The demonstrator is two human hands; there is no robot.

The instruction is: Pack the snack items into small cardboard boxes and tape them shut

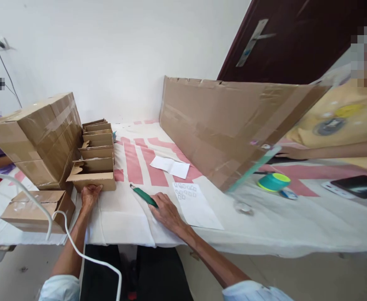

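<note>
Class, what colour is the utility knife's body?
The utility knife's body is green; the head view, the only one, shows it.

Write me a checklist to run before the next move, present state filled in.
1. Left hand at the nearest open box: ok.
2. Green cutter held in the right hand: ok.
3. Cutter's tip apart from the left hand: ok.
4. Blade drawn in: cannot tell, too small.
5. Marks on the written sheet uncovered: ok.
6. White cord clear of left forearm: cannot tell; it crosses in front.
</note>
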